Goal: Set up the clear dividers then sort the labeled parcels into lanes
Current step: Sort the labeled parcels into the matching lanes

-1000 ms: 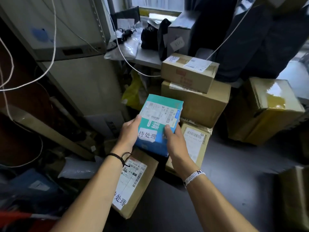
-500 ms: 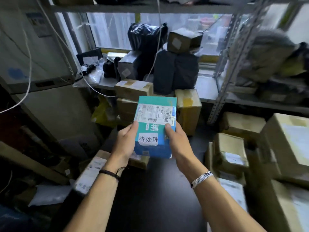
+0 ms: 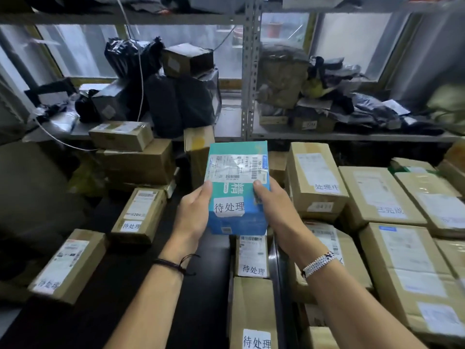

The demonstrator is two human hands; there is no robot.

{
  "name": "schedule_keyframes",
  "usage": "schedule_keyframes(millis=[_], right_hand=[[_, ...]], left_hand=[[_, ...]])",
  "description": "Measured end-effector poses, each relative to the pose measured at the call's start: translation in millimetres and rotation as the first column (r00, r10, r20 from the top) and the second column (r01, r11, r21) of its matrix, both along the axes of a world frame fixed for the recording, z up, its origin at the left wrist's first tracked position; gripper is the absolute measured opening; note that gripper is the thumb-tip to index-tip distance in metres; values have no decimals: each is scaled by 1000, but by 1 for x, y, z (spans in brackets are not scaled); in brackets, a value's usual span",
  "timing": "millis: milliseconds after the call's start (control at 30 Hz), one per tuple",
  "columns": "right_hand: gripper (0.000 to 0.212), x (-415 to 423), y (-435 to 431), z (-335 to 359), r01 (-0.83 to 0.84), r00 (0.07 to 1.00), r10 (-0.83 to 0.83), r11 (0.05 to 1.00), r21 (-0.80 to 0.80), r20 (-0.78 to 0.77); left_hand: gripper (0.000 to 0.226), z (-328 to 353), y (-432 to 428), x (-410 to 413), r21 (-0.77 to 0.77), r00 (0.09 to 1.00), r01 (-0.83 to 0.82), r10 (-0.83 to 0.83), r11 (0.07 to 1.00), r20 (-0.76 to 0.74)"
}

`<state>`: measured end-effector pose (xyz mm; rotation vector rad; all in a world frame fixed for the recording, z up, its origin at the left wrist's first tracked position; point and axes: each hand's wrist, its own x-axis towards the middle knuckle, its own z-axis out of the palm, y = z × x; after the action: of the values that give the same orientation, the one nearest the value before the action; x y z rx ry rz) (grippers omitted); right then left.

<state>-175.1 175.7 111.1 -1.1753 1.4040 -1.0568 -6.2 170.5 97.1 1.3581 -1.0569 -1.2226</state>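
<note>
Both hands hold a teal and blue parcel (image 3: pixel 237 187) up at mid-frame; it carries a shipping label and a white sticker reading 待处理. My left hand (image 3: pixel 192 211) grips its left side and my right hand (image 3: pixel 273 205) its right side. Directly below it lie brown boxes with the same sticker, one (image 3: pixel 252 255) close under the parcel and another (image 3: pixel 254 313) nearer me. A thin upright clear divider (image 3: pixel 275 268) runs along their right edge. To the right of it lie brown boxes with other stickers (image 3: pixel 315 177).
Two more brown boxes marked 待处理 (image 3: pixel 139 215) (image 3: pixel 68 264) lie on the dark floor at left. Stacked cartons (image 3: pixel 137 159) stand behind them. A metal shelf post (image 3: pixel 249 71) rises at centre, with black bags and parcels on the shelf. Large boxes (image 3: pixel 412 273) crowd the right.
My view has swung right and up from the left corner to the shelf and the rows of boxes. The teal parcel stays held in both hands, now over the row marked 待处理.
</note>
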Motion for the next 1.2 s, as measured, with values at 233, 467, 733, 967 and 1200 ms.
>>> schedule_keyframes(millis=[233,467,733,967,1200], right_hand=[[29,-18,32,-15,15,992,-30,993,115,126],[27,-23,61,-35,25,993,-48,978,207,104],[14,-28,63,-55,139,982,-166,957,256,88],[15,-19,61,-57,254,967,-254,957,144,-19],[54,-7,70,-48,276,879,-309,951,-139,-363]], left_hand=[[38,-8,31,-17,76,998,34,-38,997,53],[37,-36,64,-25,179,996,-9,-6,984,86],[40,-67,62,-38,229,993,45,-69,972,100],[39,-72,54,-35,218,969,109,-153,970,195],[41,-67,48,-18,250,940,248,-295,936,173]])
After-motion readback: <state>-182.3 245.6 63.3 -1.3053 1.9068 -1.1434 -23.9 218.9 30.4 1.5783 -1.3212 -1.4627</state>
